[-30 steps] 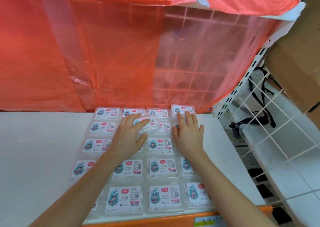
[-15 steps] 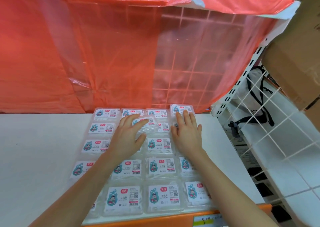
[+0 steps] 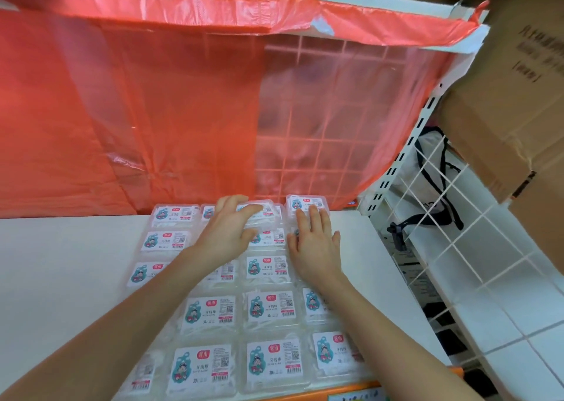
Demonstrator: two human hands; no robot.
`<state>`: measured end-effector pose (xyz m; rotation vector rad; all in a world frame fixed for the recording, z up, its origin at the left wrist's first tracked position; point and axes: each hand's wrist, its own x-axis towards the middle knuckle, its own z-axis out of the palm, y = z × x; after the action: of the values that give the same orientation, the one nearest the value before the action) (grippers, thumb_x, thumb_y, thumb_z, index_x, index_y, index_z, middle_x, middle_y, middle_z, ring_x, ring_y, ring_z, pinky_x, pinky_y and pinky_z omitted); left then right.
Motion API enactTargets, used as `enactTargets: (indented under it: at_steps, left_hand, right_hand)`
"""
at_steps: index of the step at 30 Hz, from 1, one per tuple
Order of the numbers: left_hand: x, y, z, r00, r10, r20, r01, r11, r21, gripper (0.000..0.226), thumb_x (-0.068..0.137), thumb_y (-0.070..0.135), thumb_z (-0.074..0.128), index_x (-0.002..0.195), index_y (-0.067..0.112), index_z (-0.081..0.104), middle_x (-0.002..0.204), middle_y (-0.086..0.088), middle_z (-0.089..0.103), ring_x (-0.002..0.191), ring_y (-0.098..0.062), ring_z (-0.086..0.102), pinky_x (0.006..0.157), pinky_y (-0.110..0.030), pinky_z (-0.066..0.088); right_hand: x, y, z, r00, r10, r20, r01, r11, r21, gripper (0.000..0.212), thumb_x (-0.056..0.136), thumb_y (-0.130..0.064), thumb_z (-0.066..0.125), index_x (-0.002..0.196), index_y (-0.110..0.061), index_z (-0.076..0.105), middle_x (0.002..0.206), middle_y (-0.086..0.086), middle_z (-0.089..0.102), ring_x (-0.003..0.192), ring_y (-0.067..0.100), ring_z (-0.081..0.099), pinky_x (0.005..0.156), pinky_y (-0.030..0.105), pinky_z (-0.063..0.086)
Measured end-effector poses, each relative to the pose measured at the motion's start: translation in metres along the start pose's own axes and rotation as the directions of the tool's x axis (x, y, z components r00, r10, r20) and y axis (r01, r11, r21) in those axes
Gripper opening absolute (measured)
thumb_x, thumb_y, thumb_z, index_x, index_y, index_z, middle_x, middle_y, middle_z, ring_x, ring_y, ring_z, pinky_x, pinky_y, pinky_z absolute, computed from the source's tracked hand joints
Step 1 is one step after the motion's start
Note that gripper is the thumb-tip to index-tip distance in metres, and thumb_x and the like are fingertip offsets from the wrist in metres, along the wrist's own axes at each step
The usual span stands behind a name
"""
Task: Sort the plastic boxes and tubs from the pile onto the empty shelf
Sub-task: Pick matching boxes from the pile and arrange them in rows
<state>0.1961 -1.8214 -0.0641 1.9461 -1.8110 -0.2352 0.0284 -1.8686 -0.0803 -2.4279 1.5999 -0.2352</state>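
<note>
Our left hand (image 3: 227, 231) had its grip round a plastic box (image 3: 263, 211) above the shelf's (image 3: 61, 263) back row; our right hand (image 3: 317, 243) lay flat, fingers straight. Set down crooked, the box could have knocked the neighbouring boxes (image 3: 268, 267) askew.

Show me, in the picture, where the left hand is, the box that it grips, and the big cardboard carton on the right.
left hand (image 3: 225, 232): head view, on the back of the hand.
clear plastic box (image 3: 269, 210): head view, on its label beyond the fingers.
cardboard carton (image 3: 512, 119): head view, on its brown side.

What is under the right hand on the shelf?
Clear labelled boxes of the rightmost column; the right hand lies flat on them. Labels beneath the palm are covered.
</note>
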Motion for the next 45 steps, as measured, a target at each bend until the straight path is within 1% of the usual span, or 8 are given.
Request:
enactTargets:
  at_steps: [8, 12, 15, 20, 24, 28, 35, 45]
  left_hand:
    - [0.024, -0.001, 0.022, 0.999, 0.032, 0.026, -0.03, 0.997, -0.068, 0.046, 0.088, 0.005, 0.054, 0.134, 0.012, 0.047, 0.145, -0.01, 0.032, 0.137, -0.024, 0.019, 0.111, -0.03, 0.014]
    - [0.013, 0.004, 0.025, 0.998, 0.05, -0.045, -0.046, 0.996, 0.074, 0.046, 0.092, 0.018, 0.052, 0.137, 0.015, 0.042, 0.151, -0.009, 0.021, 0.139, -0.027, 0.012, 0.112, -0.037, 0.015]
    - [-0.005, 0.011, 0.026, 0.997, 0.043, -0.057, -0.035, 0.99, 0.14, 0.047, 0.093, 0.034, 0.047, 0.136, 0.017, 0.043, 0.148, -0.011, 0.026, 0.136, -0.029, 0.018, 0.109, -0.041, 0.021]
    - [-0.013, 0.01, 0.031, 0.997, -0.042, 0.072, 0.028, 0.98, 0.196, 0.076, 0.08, 0.06, 0.011, 0.145, 0.023, 0.026, 0.153, -0.005, 0.016, 0.14, -0.024, 0.009, 0.112, -0.041, 0.018]
    - [-0.012, 0.01, 0.034, 0.992, -0.064, 0.106, 0.042, 0.98, 0.194, 0.056, 0.097, 0.045, 0.029, 0.147, 0.024, 0.017, 0.156, -0.002, 0.004, 0.143, -0.021, -0.003, 0.115, -0.041, 0.011]
    - [-0.012, 0.013, 0.031, 0.987, -0.085, 0.134, 0.059, 0.981, 0.185, 0.07, 0.084, 0.054, 0.014, 0.148, 0.024, 0.016, 0.156, -0.002, 0.002, 0.143, -0.021, -0.004, 0.115, -0.04, 0.009]
    - [-0.012, 0.018, 0.029, 0.981, -0.107, 0.161, 0.074, 0.978, 0.194, 0.059, 0.097, 0.047, 0.029, 0.148, 0.024, 0.012, 0.156, -0.002, -0.002, 0.142, -0.021, -0.008, 0.113, -0.042, 0.007]
    - [0.001, 0.024, 0.008, 0.974, -0.117, 0.194, 0.09, 0.986, 0.143, 0.051, 0.096, 0.038, 0.04, 0.143, 0.021, 0.03, 0.153, -0.006, 0.016, 0.14, -0.023, 0.01, 0.112, -0.038, 0.017]
  right_hand:
    - [-0.001, 0.0, 0.0, 1.0, -0.006, 0.008, 0.006, 1.0, 0.008, 0.054, 0.099, -0.035, 0.026, 0.149, -0.021, 0.008, 0.157, 0.002, 0.0, 0.144, 0.021, -0.006, 0.112, 0.052, 0.014]
    - [0.001, 0.001, 0.001, 1.0, -0.007, -0.006, 0.007, 1.0, 0.001, 0.054, 0.099, -0.034, 0.028, 0.148, -0.021, 0.009, 0.157, 0.002, 0.001, 0.144, 0.021, -0.006, 0.112, 0.051, 0.016]
    - [0.001, 0.001, 0.002, 1.0, -0.009, -0.011, 0.009, 1.0, 0.008, 0.055, 0.099, -0.034, 0.029, 0.148, -0.021, 0.01, 0.157, 0.002, 0.002, 0.144, 0.02, -0.005, 0.111, 0.051, 0.016]
    - [0.001, 0.002, 0.003, 1.0, -0.009, -0.014, 0.009, 1.0, 0.021, 0.055, 0.099, -0.034, 0.029, 0.148, -0.021, 0.01, 0.157, 0.002, 0.001, 0.144, 0.02, -0.006, 0.112, 0.052, 0.016]
    - [0.001, 0.002, 0.002, 1.0, -0.014, -0.017, 0.014, 1.0, 0.028, 0.055, 0.099, -0.034, 0.029, 0.148, -0.022, 0.01, 0.157, 0.002, 0.0, 0.144, 0.02, -0.006, 0.111, 0.052, 0.015]
    - [0.001, 0.002, 0.002, 1.0, -0.015, -0.01, 0.015, 1.0, 0.015, 0.054, 0.099, -0.035, 0.028, 0.149, -0.022, 0.008, 0.157, 0.003, 0.0, 0.144, 0.02, -0.006, 0.111, 0.052, 0.016]
    - [0.001, 0.002, 0.003, 1.0, -0.02, -0.021, 0.02, 1.0, 0.006, 0.054, 0.099, -0.034, 0.028, 0.148, -0.021, 0.009, 0.157, 0.003, 0.001, 0.143, 0.021, -0.005, 0.109, 0.052, 0.018]
    - [0.008, -0.001, -0.014, 0.999, -0.024, 0.048, 0.025, 1.0, -0.017, 0.055, 0.095, -0.031, 0.039, 0.145, -0.018, 0.019, 0.151, 0.007, 0.014, 0.139, 0.025, 0.008, 0.107, 0.054, 0.019]
